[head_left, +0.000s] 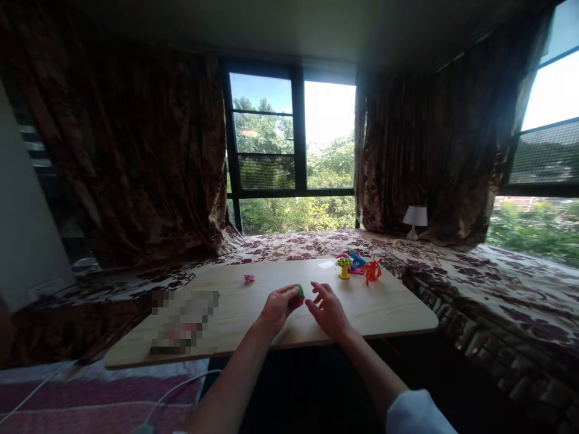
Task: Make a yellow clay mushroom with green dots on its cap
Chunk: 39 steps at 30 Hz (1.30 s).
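My left hand (281, 306) is closed on a small green lump (298, 290), which looks like modelling clay, pinched between thumb and fingers above the table. My right hand (329, 308) hovers just to the right of it, its fingers apart and holding nothing. On the far right part of the table stands a yellow figure with a green-spotted top (344, 268). Beside it are an orange many-legged figure (373, 270) and a blue figure (357, 260), with pink pieces partly hidden between them. A small pink figure (249, 278) sits alone on the far left side.
The pale wooden table (384, 310) has rounded corners. A pixelated flat object (185, 322) lies on its left end. A white cable (174, 386) runs below the left edge. Behind are a flower-patterned cover (289, 244) and a small white lamp (415, 218).
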Each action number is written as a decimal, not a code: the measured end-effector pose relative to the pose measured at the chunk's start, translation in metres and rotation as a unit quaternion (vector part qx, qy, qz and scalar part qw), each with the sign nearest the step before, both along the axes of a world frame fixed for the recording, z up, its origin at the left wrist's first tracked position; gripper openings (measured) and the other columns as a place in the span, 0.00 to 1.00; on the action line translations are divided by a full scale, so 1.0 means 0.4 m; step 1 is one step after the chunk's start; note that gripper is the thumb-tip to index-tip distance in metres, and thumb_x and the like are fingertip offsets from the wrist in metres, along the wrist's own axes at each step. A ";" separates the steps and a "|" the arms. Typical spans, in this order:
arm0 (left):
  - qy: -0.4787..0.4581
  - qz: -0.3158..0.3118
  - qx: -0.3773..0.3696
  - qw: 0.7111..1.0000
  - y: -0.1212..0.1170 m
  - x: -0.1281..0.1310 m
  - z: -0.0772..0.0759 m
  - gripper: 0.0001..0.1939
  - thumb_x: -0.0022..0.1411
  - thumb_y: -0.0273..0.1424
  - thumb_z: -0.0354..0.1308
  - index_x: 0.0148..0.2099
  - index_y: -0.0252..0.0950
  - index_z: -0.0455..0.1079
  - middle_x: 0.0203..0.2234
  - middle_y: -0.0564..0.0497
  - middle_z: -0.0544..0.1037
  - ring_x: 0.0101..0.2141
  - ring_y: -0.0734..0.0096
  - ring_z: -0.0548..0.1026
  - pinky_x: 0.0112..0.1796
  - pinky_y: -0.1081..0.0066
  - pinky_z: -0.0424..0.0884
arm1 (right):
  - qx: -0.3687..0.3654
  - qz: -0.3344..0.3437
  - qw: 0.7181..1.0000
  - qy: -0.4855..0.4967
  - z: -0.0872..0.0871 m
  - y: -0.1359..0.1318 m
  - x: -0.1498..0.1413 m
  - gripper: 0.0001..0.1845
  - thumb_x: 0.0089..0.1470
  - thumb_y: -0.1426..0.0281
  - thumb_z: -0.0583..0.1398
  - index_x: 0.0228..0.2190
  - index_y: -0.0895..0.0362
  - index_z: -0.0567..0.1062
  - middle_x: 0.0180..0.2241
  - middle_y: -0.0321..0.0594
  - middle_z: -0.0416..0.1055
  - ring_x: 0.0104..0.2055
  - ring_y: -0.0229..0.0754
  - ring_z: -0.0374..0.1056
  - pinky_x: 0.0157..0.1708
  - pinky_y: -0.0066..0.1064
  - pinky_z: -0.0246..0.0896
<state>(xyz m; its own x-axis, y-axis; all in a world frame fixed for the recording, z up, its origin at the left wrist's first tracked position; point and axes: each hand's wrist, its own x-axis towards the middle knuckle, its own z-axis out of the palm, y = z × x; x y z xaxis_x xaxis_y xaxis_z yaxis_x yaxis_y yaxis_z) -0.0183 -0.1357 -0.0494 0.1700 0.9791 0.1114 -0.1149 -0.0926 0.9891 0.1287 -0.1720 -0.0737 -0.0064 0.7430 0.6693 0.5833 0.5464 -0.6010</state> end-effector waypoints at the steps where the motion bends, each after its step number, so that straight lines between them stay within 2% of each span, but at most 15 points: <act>1: -0.017 -0.016 -0.003 1.000 -0.017 0.011 -0.003 0.12 0.50 0.29 0.59 0.39 0.29 0.71 0.31 0.44 0.76 0.30 0.71 0.73 0.35 0.69 0.70 | 0.016 0.020 1.000 -0.001 0.001 -0.002 -0.007 0.23 0.49 0.70 0.56 0.49 0.54 0.63 0.41 0.41 0.64 0.29 0.35 0.65 0.27 0.26 0.62; 3: -0.042 -0.038 -0.008 0.998 -0.036 0.026 -0.007 0.13 0.47 0.28 0.61 0.37 0.29 0.72 0.28 0.45 0.76 0.27 0.72 0.72 0.33 0.70 0.69 | 0.038 0.033 0.999 -0.010 0.003 -0.009 -0.014 0.20 0.50 0.71 0.56 0.47 0.52 0.65 0.39 0.40 0.64 0.31 0.35 0.64 0.28 0.26 0.62; 7: -0.052 -0.060 -0.011 0.997 -0.039 0.030 -0.013 0.13 0.47 0.34 0.61 0.35 0.30 0.73 0.25 0.47 0.76 0.25 0.73 0.71 0.30 0.71 0.69 | 0.071 0.010 0.996 -0.044 0.006 -0.026 -0.011 0.16 0.50 0.73 0.56 0.43 0.52 0.68 0.36 0.39 0.64 0.37 0.39 0.63 0.36 0.30 0.60; 12: -0.017 -0.067 -0.005 0.998 -0.040 0.023 -0.037 0.17 0.48 0.42 0.58 0.27 0.30 0.71 0.19 0.48 0.73 0.22 0.72 0.70 0.25 0.72 0.66 | 0.059 -0.025 0.994 -0.089 0.010 -0.034 -0.011 0.05 0.51 0.73 0.55 0.31 0.55 0.70 0.32 0.39 0.65 0.36 0.40 0.61 0.37 0.30 0.56; 17: 0.005 -0.054 0.012 0.998 -0.035 0.027 -0.058 0.18 0.48 0.43 0.57 0.24 0.31 0.69 0.16 0.51 0.69 0.18 0.75 0.66 0.20 0.75 0.61 | 0.046 -0.040 0.995 -0.085 0.002 -0.015 -0.026 0.06 0.52 0.74 0.54 0.25 0.57 0.70 0.28 0.38 0.64 0.34 0.39 0.61 0.36 0.30 0.54; 19: 0.006 -0.040 0.021 0.999 -0.028 0.026 -0.060 0.17 0.49 0.43 0.56 0.25 0.32 0.68 0.15 0.53 0.68 0.17 0.76 0.64 0.19 0.75 0.60 | 0.040 -0.035 0.996 -0.078 0.001 -0.006 -0.032 0.06 0.51 0.72 0.55 0.26 0.56 0.71 0.27 0.37 0.64 0.31 0.38 0.61 0.34 0.28 0.55; 21: 0.006 -0.025 0.029 0.999 -0.023 0.023 -0.058 0.16 0.50 0.43 0.54 0.25 0.33 0.68 0.14 0.55 0.65 0.16 0.78 0.62 0.18 0.76 0.58 | 0.033 -0.023 0.997 -0.071 0.002 -0.002 -0.036 0.05 0.51 0.69 0.57 0.31 0.56 0.72 0.27 0.35 0.64 0.28 0.35 0.61 0.30 0.26 0.56; 25: 0.021 -0.002 0.046 0.999 -0.032 0.021 -0.049 0.15 0.52 0.42 0.51 0.26 0.35 0.67 0.13 0.57 0.62 0.14 0.81 0.57 0.16 0.77 0.53 | 0.028 0.015 0.998 -0.060 0.010 -0.013 -0.041 0.16 0.48 0.68 0.59 0.41 0.53 0.69 0.30 0.34 0.66 0.26 0.33 0.62 0.28 0.23 0.58; 30: 0.104 -0.006 0.044 0.994 -0.050 0.027 -0.027 0.20 0.52 0.45 0.49 0.27 0.33 0.69 0.12 0.55 0.65 0.13 0.78 0.60 0.16 0.75 0.55 | 0.009 0.039 0.999 -0.003 0.013 -0.020 -0.038 0.14 0.46 0.70 0.59 0.38 0.52 0.71 0.30 0.34 0.67 0.27 0.35 0.63 0.32 0.27 0.59; 32: 0.152 -0.005 0.036 0.988 -0.034 0.022 -0.012 0.21 0.52 0.46 0.48 0.26 0.32 0.70 0.13 0.52 0.68 0.15 0.73 0.65 0.17 0.74 0.57 | -0.008 0.037 0.999 0.028 0.006 -0.007 -0.036 0.14 0.46 0.70 0.59 0.39 0.52 0.71 0.31 0.34 0.68 0.27 0.35 0.64 0.34 0.28 0.59; 34: 0.196 0.017 0.027 0.980 0.006 0.005 0.009 0.21 0.53 0.45 0.48 0.26 0.31 0.70 0.18 0.48 0.73 0.19 0.69 0.70 0.19 0.72 0.61 | -0.024 0.035 0.998 0.049 -0.003 0.013 -0.031 0.15 0.46 0.70 0.58 0.40 0.53 0.71 0.33 0.36 0.69 0.29 0.36 0.65 0.34 0.29 0.60; 37: 0.243 0.108 0.023 0.964 0.101 -0.049 0.043 0.16 0.55 0.40 0.51 0.30 0.32 0.70 0.29 0.44 0.75 0.31 0.64 0.73 0.30 0.69 0.66 | -0.055 0.032 0.995 0.076 -0.020 0.041 -0.023 0.15 0.47 0.70 0.57 0.40 0.57 0.71 0.32 0.39 0.70 0.29 0.37 0.66 0.33 0.29 0.61; 39: 0.260 0.164 0.016 0.951 0.166 -0.099 0.060 0.13 0.57 0.36 0.52 0.38 0.32 0.69 0.39 0.43 0.72 0.39 0.64 0.71 0.38 0.65 0.66 | -0.075 0.031 0.993 0.089 -0.027 0.052 -0.017 0.16 0.48 0.70 0.56 0.41 0.58 0.70 0.30 0.39 0.71 0.28 0.37 0.66 0.30 0.29 0.62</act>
